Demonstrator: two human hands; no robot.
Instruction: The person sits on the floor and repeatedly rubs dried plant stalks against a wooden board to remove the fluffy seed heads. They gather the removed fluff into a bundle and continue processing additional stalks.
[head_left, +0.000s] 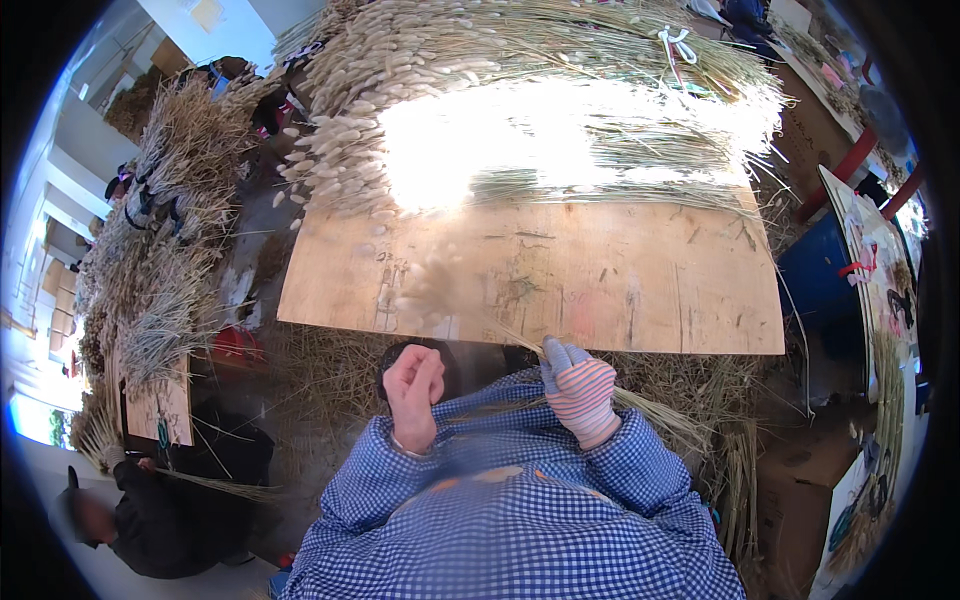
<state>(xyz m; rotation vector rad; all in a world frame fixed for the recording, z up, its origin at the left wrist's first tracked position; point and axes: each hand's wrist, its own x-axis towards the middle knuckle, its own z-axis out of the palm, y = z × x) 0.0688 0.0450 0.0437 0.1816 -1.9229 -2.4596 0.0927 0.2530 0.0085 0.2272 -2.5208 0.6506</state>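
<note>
My right hand (579, 391), in a striped knit glove with grey fingertips, grips a small bunch of dried bunny-tail grass (517, 336) by its stems. Motion blurs the bunch's fluffy heads over the wooden board (675, 277), while the stem ends trail down past my right sleeve. Bare and curled up, my left hand (415, 394) is held before the board's near edge; nothing can be made out in its fingers. Across the far side of the board lies a thick heap of bunny-tail grass (337, 157), heads to the left and stems to the right, partly washed out by sunlight.
Dried bundles are piled on a table (159, 409) at the left. Below it, a person in dark clothes (165, 510) holds stems. Loose straw (322, 397) covers the floor under my board. A blue bin (817, 277) and a cardboard box (795, 480) stand at the right.
</note>
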